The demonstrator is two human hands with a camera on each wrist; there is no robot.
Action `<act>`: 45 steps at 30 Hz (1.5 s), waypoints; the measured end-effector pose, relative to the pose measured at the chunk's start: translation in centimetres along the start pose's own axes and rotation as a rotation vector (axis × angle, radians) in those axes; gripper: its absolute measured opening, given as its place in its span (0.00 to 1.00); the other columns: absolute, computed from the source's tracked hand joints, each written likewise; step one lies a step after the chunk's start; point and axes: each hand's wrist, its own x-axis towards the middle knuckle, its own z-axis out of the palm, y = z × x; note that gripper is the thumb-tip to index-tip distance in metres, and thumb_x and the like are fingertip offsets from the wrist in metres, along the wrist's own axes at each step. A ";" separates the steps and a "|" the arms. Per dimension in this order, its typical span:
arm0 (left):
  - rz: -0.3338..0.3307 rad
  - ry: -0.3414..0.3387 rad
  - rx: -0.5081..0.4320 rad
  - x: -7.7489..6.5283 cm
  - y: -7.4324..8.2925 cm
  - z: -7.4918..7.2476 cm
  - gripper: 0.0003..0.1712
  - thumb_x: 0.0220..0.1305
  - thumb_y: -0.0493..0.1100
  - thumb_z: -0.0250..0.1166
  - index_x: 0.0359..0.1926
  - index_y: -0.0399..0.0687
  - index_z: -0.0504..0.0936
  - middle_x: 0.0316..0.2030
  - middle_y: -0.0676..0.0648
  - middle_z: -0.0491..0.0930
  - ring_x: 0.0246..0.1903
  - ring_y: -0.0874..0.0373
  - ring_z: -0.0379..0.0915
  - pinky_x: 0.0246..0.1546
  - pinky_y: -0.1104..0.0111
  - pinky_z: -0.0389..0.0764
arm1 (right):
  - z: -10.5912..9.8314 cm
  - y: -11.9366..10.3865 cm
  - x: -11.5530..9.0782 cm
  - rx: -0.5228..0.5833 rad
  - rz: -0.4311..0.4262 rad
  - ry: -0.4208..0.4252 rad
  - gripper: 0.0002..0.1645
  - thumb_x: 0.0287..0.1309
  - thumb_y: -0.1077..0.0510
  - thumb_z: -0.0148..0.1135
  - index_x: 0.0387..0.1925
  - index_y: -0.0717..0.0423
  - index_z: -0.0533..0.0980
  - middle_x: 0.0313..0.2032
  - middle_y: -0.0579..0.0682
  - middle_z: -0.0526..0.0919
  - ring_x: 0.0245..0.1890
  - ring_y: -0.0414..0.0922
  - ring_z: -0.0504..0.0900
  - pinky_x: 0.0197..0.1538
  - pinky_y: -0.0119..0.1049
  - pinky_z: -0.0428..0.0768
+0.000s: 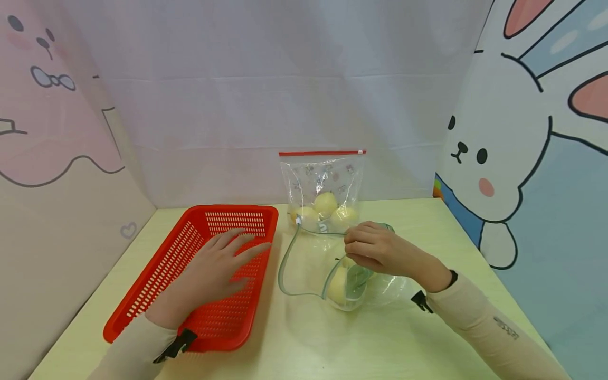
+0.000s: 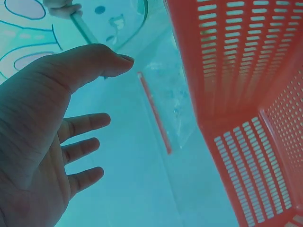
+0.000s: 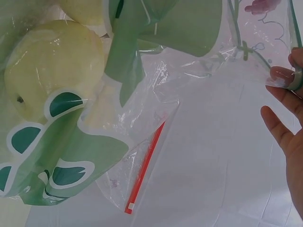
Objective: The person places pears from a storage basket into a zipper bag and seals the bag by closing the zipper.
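Observation:
In the head view my right hand [image 1: 380, 250] pinches the green-edged opening of a clear zip bag [image 1: 356, 285]. Pale yellow round fruit [image 1: 336, 287] lies inside this bag, and its mouth spreads wide to the left. The right wrist view shows the bag's green printed pattern [image 3: 104, 146] and the fruit [image 3: 54, 66] through the plastic, with the fingers [image 3: 284, 97] on the rim. My left hand [image 1: 214, 274] hovers above a red plastic basket [image 1: 263, 285], its fingers spread and holding nothing. Seen from the left wrist, the thumb [image 2: 94, 64] stands apart from the other fingers.
Behind the green-edged bag stands another clear bag [image 1: 323, 177] with a red zip strip, upright and holding several pale yellow fruits [image 1: 325, 204]. Both bags and the basket are on a light wooden table [image 1: 304, 343]. Cartoon-printed curtains [image 1: 285, 105] enclose the back and sides.

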 end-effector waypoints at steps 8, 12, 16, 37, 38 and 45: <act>-0.103 0.022 -0.013 -3.0 -1.9 0.1 0.48 0.47 0.46 0.79 0.70 0.54 0.69 0.60 0.39 0.73 0.62 0.36 0.63 0.56 0.39 0.70 | 0.1 0.1 -0.2 0.004 0.010 -0.004 0.13 0.75 0.57 0.49 0.38 0.59 0.78 0.39 0.51 0.80 0.40 0.48 0.79 0.45 0.41 0.77; -0.161 0.037 -0.017 -4.7 -2.8 0.3 0.49 0.46 0.47 0.79 0.70 0.53 0.68 0.60 0.38 0.72 0.62 0.36 0.61 0.54 0.40 0.71 | 0.0 0.1 -0.3 0.008 0.018 -0.013 0.13 0.75 0.57 0.49 0.39 0.59 0.78 0.39 0.51 0.80 0.41 0.48 0.79 0.46 0.41 0.78; -0.189 0.072 -0.005 -6.4 -3.6 0.5 0.51 0.43 0.46 0.80 0.70 0.52 0.66 0.58 0.37 0.72 0.59 0.35 0.63 0.50 0.40 0.72 | 0.0 0.1 -0.3 0.011 0.020 -0.012 0.13 0.75 0.57 0.49 0.39 0.59 0.78 0.39 0.51 0.80 0.41 0.48 0.79 0.46 0.41 0.78; -0.408 -0.084 -0.096 -12.5 -6.1 5.0 0.55 0.42 0.50 0.80 0.70 0.47 0.62 0.53 0.33 0.73 0.53 0.31 0.66 0.47 0.36 0.71 | 0.2 0.2 -0.4 0.012 0.017 -0.001 0.13 0.75 0.57 0.50 0.39 0.59 0.78 0.39 0.51 0.80 0.41 0.48 0.79 0.45 0.41 0.78; -0.414 -0.092 -0.100 -12.7 -6.3 5.3 0.55 0.42 0.50 0.80 0.70 0.47 0.62 0.53 0.33 0.74 0.53 0.30 0.66 0.48 0.36 0.71 | 0.2 0.2 -0.4 0.011 0.014 0.000 0.12 0.75 0.57 0.50 0.39 0.59 0.78 0.39 0.51 0.80 0.41 0.48 0.79 0.45 0.41 0.78; -0.388 -0.130 -0.118 -12.7 -7.0 7.3 0.49 0.41 0.51 0.78 0.65 0.43 0.70 0.48 0.35 0.76 0.48 0.31 0.71 0.45 0.38 0.73 | 0.1 0.1 -0.5 0.015 0.025 -0.007 0.09 0.73 0.59 0.53 0.40 0.59 0.78 0.39 0.52 0.80 0.42 0.48 0.79 0.46 0.41 0.78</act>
